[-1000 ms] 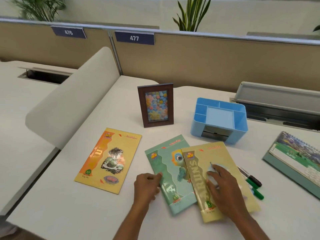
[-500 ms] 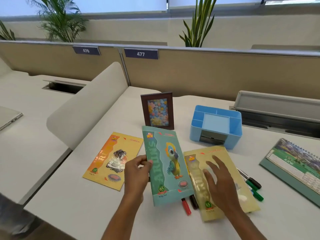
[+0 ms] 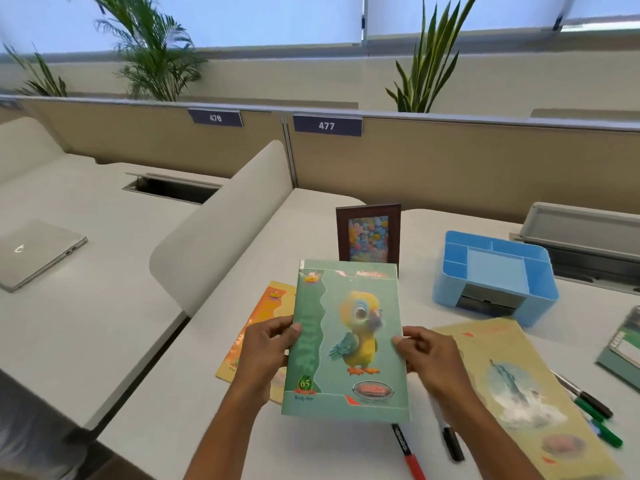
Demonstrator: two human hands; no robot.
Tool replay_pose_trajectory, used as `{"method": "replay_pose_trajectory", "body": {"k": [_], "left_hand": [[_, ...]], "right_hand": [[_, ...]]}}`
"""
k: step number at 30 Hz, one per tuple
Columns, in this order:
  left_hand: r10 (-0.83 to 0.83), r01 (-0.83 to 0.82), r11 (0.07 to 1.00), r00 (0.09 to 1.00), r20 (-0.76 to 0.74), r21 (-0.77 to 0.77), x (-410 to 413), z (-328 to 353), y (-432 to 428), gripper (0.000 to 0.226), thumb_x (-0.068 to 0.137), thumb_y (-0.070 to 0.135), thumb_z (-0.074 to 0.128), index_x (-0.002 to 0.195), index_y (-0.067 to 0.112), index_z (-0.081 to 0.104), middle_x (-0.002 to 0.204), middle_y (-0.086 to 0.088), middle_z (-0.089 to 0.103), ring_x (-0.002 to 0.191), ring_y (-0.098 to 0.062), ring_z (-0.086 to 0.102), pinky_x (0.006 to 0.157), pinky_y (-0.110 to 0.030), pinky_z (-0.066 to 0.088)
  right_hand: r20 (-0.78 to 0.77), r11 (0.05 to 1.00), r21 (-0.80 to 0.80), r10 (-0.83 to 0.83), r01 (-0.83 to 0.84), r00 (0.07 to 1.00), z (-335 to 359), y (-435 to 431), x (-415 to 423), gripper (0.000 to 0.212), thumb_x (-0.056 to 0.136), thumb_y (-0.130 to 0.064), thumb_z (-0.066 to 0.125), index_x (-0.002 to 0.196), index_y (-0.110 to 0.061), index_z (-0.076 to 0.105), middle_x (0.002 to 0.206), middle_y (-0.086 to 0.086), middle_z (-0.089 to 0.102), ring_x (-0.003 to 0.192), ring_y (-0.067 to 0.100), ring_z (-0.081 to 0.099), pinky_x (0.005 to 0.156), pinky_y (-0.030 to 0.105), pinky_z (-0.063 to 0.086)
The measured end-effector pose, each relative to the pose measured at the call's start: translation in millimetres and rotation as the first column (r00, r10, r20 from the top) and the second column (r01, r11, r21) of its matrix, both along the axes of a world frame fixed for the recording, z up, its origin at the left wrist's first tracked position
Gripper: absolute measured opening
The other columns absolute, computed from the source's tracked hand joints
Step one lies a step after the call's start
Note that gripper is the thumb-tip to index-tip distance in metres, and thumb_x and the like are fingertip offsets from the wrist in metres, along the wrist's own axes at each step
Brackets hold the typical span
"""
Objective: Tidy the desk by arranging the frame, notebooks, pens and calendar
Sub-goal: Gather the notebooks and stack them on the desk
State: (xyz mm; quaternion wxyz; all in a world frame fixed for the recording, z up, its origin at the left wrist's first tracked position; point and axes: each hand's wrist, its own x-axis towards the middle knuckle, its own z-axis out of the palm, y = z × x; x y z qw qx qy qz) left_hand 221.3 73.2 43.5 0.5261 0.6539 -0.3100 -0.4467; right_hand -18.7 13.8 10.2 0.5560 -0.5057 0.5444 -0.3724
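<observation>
I hold a green notebook with a parrot cover (image 3: 349, 337) lifted above the desk. My left hand (image 3: 265, 348) grips its left edge and my right hand (image 3: 431, 355) grips its right edge. An orange notebook (image 3: 273, 303) lies flat behind my left hand, mostly hidden. A yellow notebook (image 3: 519, 389) lies flat to the right. The wooden photo frame (image 3: 369, 233) stands upright behind the lifted notebook. Several pens lie on the desk: a red one (image 3: 408, 452) and a black one (image 3: 452, 441) below the notebook, green and black ones (image 3: 592, 410) at the right. The calendar (image 3: 623, 348) is cut off at the right edge.
A blue desk organiser (image 3: 495, 271) sits at the back right, in front of a grey cable tray (image 3: 581, 230). A curved white divider (image 3: 221, 223) separates this desk from the left one, where a shut laptop (image 3: 34, 251) lies. Beige partitions rise behind.
The green notebook rose off the desk and turned upright to face me. My right hand left the yellow notebook and took the green one's right edge. My view tilted upward.
</observation>
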Motion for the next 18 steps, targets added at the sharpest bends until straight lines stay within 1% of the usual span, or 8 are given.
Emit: {"method": "replay_pose_trajectory", "body": {"k": [3,6,8,10,12,14,16,18], "left_hand": [[0.072,-0.073,0.997,0.993,0.097,0.014,38,-25,-8,0.012,0.085,0.008,0.069,0.087,0.017,0.077,0.087,-0.003,0.076,0.08,-0.022,0.072,0.065,-0.034,0.057],[0.101,-0.114,0.993,0.953,0.286,0.03,71,-48,-13,0.022,0.08,0.011,0.074,0.074,0.032,0.075,0.069,0.018,0.072,0.071,-0.003,0.069,0.07,-0.028,0.056],[0.09,-0.119,0.992,0.908,0.409,0.047,86,-62,-16,0.014,0.079,0.013,0.075,0.074,0.026,0.076,0.057,0.027,0.066,0.064,0.007,0.064,0.066,-0.019,0.051],[0.1,-0.142,0.989,0.865,0.491,0.05,98,-75,-20,0.004,0.079,0.014,0.075,0.082,0.015,0.078,0.059,0.021,0.065,0.064,0.003,0.064,0.064,-0.017,0.048],[0.097,-0.153,0.987,0.831,0.548,0.057,108,-90,-27,0.009,0.079,0.015,0.074,0.088,0.01,0.076,0.076,0.007,0.068,0.071,-0.007,0.064,0.069,-0.024,0.048],[0.083,-0.156,0.985,0.814,0.575,0.079,115,-101,-33,0.01,0.081,0.013,0.073,0.089,0.008,0.074,0.085,-0.004,0.067,0.078,-0.018,0.063,0.072,-0.027,0.045],[0.072,-0.154,0.984,0.793,0.605,0.086,119,-108,-38,0.01,0.082,0.012,0.071,0.089,0.006,0.073,0.086,-0.006,0.064,0.08,-0.02,0.061,0.071,-0.024,0.039],[0.057,-0.145,0.986,0.77,0.635,0.088,121,-110,-41,0.011,0.083,0.012,0.07,0.091,0.005,0.073,0.087,-0.007,0.063,0.078,-0.017,0.057,0.069,-0.022,0.035]], "right_hand": [[-0.031,0.998,0.06,-0.012,0.014,0.999,-16,7,38,0.011,0.084,0.0,0.067,0.079,-0.009,0.072,0.07,0.011,0.074,0.064,0.022,0.069,0.061,0.041,0.056],[-0.125,0.995,0.09,-0.027,0.038,0.992,-39,10,74,0.014,0.079,0.0,0.071,0.069,-0.009,0.07,0.06,0.008,0.07,0.057,0.023,0.067,0.058,0.043,0.059],[-0.215,0.994,0.097,-0.03,0.052,0.976,-52,9,94,0.015,0.079,-0.003,0.071,0.065,-0.009,0.068,0.059,0.007,0.069,0.055,0.019,0.066,0.054,0.039,0.059],[-0.312,0.996,0.075,-0.028,0.054,0.95,-62,7,111,0.019,0.078,-0.007,0.071,0.061,-0.006,0.063,0.057,0.009,0.065,0.053,0.016,0.06,0.056,0.039,0.056],[-0.404,0.998,0.034,-0.029,0.046,0.914,-69,4,126,0.029,0.078,-0.009,0.071,0.055,-0.007,0.053,0.05,0.005,0.056,0.05,0.016,0.05,0.054,0.035,0.049],[-0.474,0.999,-0.004,-0.046,0.05,0.879,-72,0,139,0.033,0.079,-0.008,0.069,0.054,-0.007,0.049,0.05,0.0,0.053,0.049,0.014,0.043,0.048,0.028,0.039],[-0.528,0.998,-0.017,-0.06,0.06,0.847,-74,-4,150,0.034,0.082,-0.008,0.068,0.055,-0.008,0.048,0.056,0.004,0.058,0.05,0.013,0.045,0.046,0.023,0.034],[-0.569,0.997,-0.03,-0.073,0.068,0.819,-75,-7,157,0.035,0.083,-0.01,0.067,0.055,-0.01,0.046,0.059,0.004,0.061,0.052,0.012,0.049,0.046,0.024,0.034]]}}
